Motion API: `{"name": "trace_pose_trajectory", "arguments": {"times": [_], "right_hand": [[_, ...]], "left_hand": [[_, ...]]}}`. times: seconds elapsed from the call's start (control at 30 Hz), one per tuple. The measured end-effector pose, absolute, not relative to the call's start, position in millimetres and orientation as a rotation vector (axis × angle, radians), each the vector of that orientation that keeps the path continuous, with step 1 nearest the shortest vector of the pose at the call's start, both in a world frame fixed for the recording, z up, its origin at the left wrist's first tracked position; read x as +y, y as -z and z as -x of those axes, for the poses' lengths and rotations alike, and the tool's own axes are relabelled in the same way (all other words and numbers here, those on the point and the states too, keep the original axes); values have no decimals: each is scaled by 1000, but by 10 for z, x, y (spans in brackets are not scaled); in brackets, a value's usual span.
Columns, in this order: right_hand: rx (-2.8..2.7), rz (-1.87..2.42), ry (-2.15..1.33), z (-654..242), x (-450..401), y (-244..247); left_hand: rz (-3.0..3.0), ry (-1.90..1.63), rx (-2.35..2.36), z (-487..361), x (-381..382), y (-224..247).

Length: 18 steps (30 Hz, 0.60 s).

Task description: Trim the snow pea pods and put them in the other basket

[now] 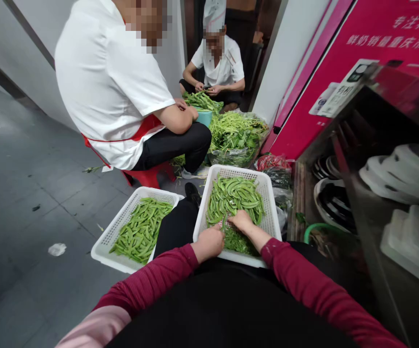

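Observation:
Over a white perforated basket (271, 203) on my lap, both my hands are close together with fingers pinched. My left hand (209, 241) is closed at one end of a green pea pod (224, 223). At the other side of that pod, my right hand (241, 221) pinches it; the fingertips are small and partly hidden. Whole pea pods (235, 193) fill the far part of this basket. Small green trimmings (240, 243) lie in its near part. Left of my leg stands a second white basket (109, 232) holding many pea pods (142, 229).
A co-worker in white (111, 82) sits on a red stool (149, 176) ahead left. Another person (227, 63) handles greens at the back, near a blue-green bucket (205, 117). Bagged leafy greens (236, 133) lie ahead. Shelves with stacked dishes (405, 174) and a green-rimmed bin (309, 232) stand right.

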State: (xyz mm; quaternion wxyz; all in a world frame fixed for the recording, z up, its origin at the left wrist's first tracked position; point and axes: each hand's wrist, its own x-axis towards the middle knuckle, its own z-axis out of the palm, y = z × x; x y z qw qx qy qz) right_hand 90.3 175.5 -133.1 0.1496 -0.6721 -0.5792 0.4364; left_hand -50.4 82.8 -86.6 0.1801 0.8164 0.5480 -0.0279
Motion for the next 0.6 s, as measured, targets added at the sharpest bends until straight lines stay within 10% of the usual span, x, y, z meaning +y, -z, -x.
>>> {"name": "trace_pose_trajectory", "arguments": {"times": [0.6], "right_hand": [[-484, 1025, -2243, -1298, 1225, 822]], "left_hand": [[-2048, -433, 1301, 368, 853, 655]]}}
